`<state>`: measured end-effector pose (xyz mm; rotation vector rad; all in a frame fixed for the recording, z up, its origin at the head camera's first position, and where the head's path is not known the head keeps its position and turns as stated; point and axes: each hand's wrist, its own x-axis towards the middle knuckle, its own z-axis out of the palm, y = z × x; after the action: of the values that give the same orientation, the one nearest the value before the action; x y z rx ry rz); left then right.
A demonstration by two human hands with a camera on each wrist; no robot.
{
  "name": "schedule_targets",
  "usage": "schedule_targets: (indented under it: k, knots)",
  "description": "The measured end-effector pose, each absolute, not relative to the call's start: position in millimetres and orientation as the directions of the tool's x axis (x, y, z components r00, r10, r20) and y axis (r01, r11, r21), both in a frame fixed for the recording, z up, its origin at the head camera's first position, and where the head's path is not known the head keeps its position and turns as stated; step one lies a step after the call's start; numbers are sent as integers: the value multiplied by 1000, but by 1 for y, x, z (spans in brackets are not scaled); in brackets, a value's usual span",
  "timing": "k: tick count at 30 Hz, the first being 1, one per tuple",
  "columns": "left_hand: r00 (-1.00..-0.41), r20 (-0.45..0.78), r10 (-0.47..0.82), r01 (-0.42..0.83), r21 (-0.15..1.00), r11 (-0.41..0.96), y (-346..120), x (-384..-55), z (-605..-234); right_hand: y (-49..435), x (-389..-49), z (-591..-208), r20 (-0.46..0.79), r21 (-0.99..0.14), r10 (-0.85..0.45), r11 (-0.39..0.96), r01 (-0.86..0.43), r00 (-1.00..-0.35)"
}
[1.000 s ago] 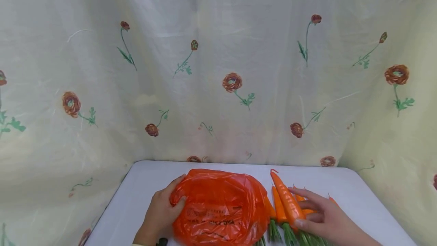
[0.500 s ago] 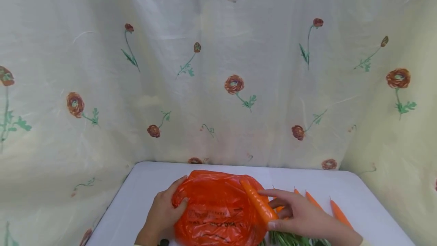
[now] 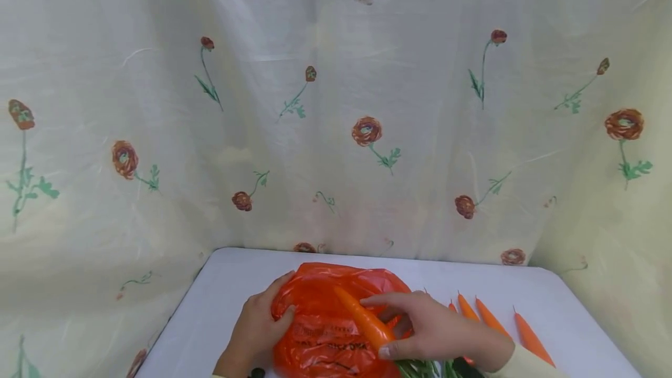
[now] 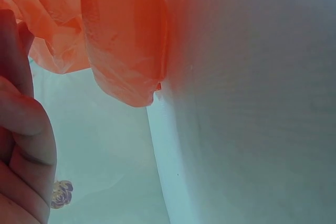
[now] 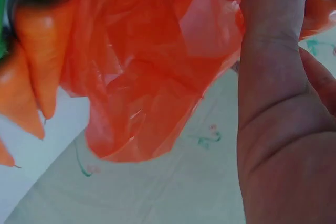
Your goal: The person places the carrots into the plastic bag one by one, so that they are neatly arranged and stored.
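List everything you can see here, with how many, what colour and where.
plastic bag: one, orange with dark print, near middle of the table.
held carrot: one, orange, above the bag, tip pointing away and left.
loose carrots: at least four tips visible, orange with green tops, lying on the table right of the bag, partly hidden by the right hand.
table: one, white.
floral cloth: pale cream with red flowers and green stems, hung behind and at both sides of the table.
left hand: holds the bag's left edge, fingers curled over it.
right hand: grips the held carrot over the bag.
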<state>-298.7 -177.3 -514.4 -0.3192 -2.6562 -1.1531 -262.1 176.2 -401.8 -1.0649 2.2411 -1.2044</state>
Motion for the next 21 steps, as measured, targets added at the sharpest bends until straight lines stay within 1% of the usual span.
schedule_targets:
  k: [3, 9, 14, 16, 18, 21]
  knots:
    - [-948, 297, 114, 293, 676, 676, -179, -301, -513, 165, -269, -399, 8, -801, -785, 365, -474, -619]
    - [-940, 313, 134, 316, 653, 688, -178, -306, -512, 141, -281, -401, -89, -785, -788, 432, -444, -609]
    - [-944, 286, 163, 319, 667, 674, -178, -304, -515, 118, -289, -409, -182, -761, -798, 484, -432, -574]
    - [-947, 275, 169, 315, 674, 669, -179, -302, -517, 109, -295, -412, -194, -745, -804, 494, -448, -562]
    - [-946, 276, 171, 318, 679, 662, -181, -300, -517, 99, -301, -413, -194, -716, -798, 513, -473, -571]
    - [-945, 278, 171, 320, 691, 648, -182, -301, -516, 86, -311, -414, -198, -664, -765, 564, -491, -612]
